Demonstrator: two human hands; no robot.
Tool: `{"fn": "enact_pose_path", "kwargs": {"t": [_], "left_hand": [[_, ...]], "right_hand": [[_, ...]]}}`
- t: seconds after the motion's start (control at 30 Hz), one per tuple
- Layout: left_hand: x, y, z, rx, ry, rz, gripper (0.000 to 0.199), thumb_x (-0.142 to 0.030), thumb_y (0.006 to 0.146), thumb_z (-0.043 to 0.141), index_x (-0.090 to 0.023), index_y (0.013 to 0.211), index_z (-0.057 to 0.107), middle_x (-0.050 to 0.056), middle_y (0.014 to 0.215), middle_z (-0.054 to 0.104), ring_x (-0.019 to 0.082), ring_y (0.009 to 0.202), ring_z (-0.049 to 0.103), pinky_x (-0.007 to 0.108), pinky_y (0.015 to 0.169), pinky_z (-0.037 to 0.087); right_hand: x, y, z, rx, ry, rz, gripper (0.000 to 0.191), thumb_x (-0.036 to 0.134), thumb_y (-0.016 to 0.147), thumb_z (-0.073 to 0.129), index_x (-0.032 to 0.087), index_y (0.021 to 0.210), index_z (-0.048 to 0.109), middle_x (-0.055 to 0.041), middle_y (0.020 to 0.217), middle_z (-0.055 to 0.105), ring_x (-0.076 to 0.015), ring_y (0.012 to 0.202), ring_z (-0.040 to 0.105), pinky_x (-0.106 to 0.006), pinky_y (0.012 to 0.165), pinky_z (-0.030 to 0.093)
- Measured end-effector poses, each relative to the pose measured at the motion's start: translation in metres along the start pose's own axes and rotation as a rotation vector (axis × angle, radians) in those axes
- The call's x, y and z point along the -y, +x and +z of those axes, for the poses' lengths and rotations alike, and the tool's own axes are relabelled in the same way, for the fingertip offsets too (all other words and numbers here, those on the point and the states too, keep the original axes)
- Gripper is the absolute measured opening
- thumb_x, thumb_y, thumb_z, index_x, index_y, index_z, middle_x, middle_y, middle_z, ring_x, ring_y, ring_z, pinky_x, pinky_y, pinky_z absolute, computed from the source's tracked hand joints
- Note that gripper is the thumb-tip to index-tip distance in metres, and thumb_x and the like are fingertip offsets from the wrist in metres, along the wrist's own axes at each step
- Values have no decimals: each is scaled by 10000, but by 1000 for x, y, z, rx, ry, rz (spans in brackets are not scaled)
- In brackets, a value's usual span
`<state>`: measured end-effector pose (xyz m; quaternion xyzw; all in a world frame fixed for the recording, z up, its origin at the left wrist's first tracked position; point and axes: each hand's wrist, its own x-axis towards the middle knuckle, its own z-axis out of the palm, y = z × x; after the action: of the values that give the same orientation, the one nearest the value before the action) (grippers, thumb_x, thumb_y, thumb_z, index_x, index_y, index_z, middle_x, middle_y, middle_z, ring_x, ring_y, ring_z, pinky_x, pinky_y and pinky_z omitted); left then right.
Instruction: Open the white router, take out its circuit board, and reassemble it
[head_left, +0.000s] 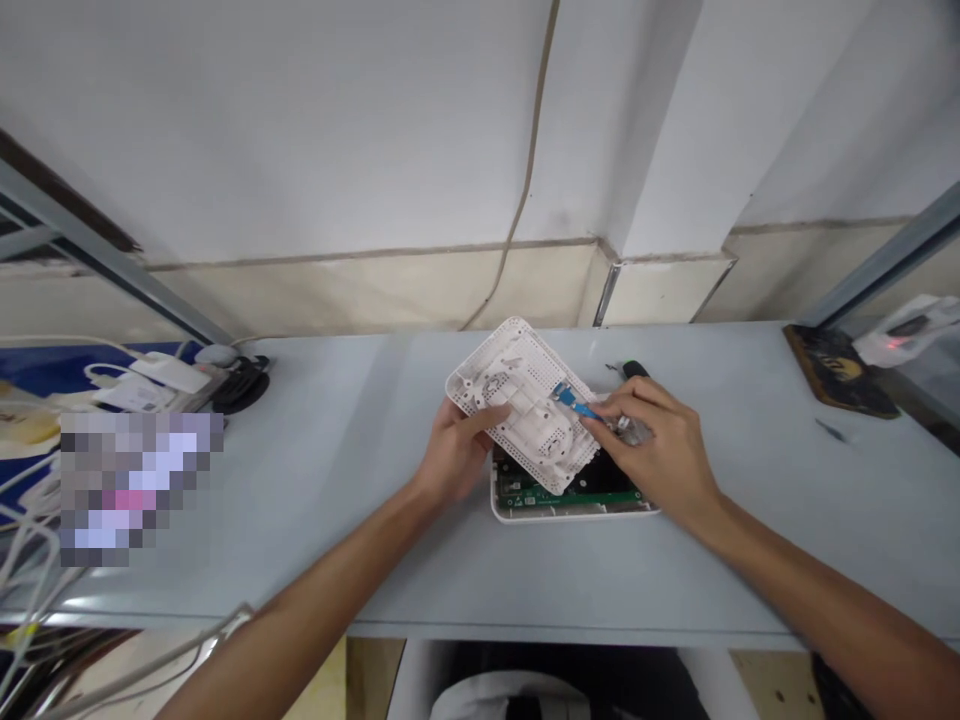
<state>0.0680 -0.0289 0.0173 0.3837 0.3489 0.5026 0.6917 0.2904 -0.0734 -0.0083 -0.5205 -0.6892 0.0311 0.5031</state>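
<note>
A white perforated plastic cover (pixel 525 400) is tilted above the table, its ribbed inside showing. My left hand (pixel 461 440) grips its left edge, thumb on the inner face. In my right hand (pixel 649 435), thumb and fingers pinch a blue piece (pixel 576 402) that lies against the cover's right part. Something clear or silvery (pixel 634 431) shows beneath the right fingers; I cannot make out what it is. Under the cover lies a white housing (pixel 577 517) with a green circuit board (pixel 536 498), partly hidden by the cover and my right hand.
A dark-handled tool (pixel 635 369) lies behind my right hand. White adapters (pixel 169 372) and cables crowd the left end. At the right are a dark tray (pixel 844 372), a white device with a red light (pixel 907 332) and a small pointed item (pixel 831 431).
</note>
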Motion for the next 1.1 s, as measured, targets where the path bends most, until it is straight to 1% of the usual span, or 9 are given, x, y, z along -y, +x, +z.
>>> {"fn": "enact_pose_path", "kwargs": {"t": [0.13, 0.23, 0.37, 0.5, 0.63, 0.73, 0.87, 1.0, 1.1], "left_hand": [[2, -3, 2, 42, -6, -26, 590, -164, 727, 859, -208, 1284, 669, 97, 1165, 790, 355, 1152, 731, 475, 1003, 614], [1, -4, 2, 79, 6, -41, 620, -180, 736, 861, -216, 1319, 654, 103, 1176, 788, 369, 1156, 730, 498, 1007, 616], [-3, -4, 3, 86, 36, -54, 671, -156, 702, 872, -216, 1335, 655, 102, 1134, 798, 392, 1187, 715, 520, 1027, 606], [-5, -5, 3, 79, 53, -77, 670, -147, 682, 863, -211, 1321, 673, 107, 1118, 803, 411, 1202, 705, 543, 1023, 606], [-6, -8, 4, 118, 85, -113, 665, -137, 678, 847, -211, 1318, 680, 116, 1143, 799, 419, 1217, 696, 560, 1021, 604], [-8, -8, 5, 108, 101, -109, 676, -145, 665, 854, -207, 1316, 683, 121, 1151, 797, 424, 1231, 689, 562, 1035, 597], [-10, -6, 5, 105, 112, -91, 711, -152, 646, 876, -205, 1327, 681, 126, 1204, 784, 429, 1240, 684, 554, 1046, 596], [-10, -4, 1, 121, 142, -79, 704, -164, 656, 885, -211, 1329, 685, 125, 1227, 779, 425, 1211, 702, 550, 1021, 613], [-9, -2, -4, 130, 161, -67, 684, -187, 662, 890, -213, 1317, 693, 126, 1214, 783, 425, 1193, 712, 543, 989, 631]], "right_hand": [[-3, 1, -1, -25, 44, 28, 59, 216, 909, 738, 211, 850, 730, -32, 842, 644, -183, 774, 627, -369, 698, 522], [-4, 2, 0, -26, 116, 57, 81, 232, 907, 757, 225, 834, 721, -12, 821, 621, -174, 761, 603, -361, 686, 496], [-1, 1, 2, -17, 221, 116, 110, 253, 902, 775, 245, 806, 722, 0, 805, 617, -178, 781, 604, -368, 706, 494], [2, 2, 5, -54, 226, 160, 122, 247, 902, 765, 258, 787, 728, -7, 819, 631, -195, 820, 605, -403, 759, 497], [-1, 4, 5, -28, 228, 197, 123, 235, 878, 794, 261, 771, 739, -11, 828, 647, -209, 852, 588, -410, 774, 479], [-3, 6, 6, -22, 256, 147, 129, 216, 868, 810, 268, 764, 754, -9, 819, 658, -207, 848, 572, -403, 775, 474], [-3, 7, 7, -55, 246, 96, 106, 214, 877, 808, 273, 797, 771, -1, 783, 662, -195, 798, 559, -389, 743, 465], [-2, 6, 8, -101, 71, 33, 104, 262, 921, 773, 271, 818, 782, 2, 734, 683, -186, 740, 565, -409, 736, 445], [2, 6, 6, -80, -65, -40, 121, 265, 948, 747, 280, 834, 785, 5, 778, 741, -188, 755, 620, -431, 772, 439]]}}
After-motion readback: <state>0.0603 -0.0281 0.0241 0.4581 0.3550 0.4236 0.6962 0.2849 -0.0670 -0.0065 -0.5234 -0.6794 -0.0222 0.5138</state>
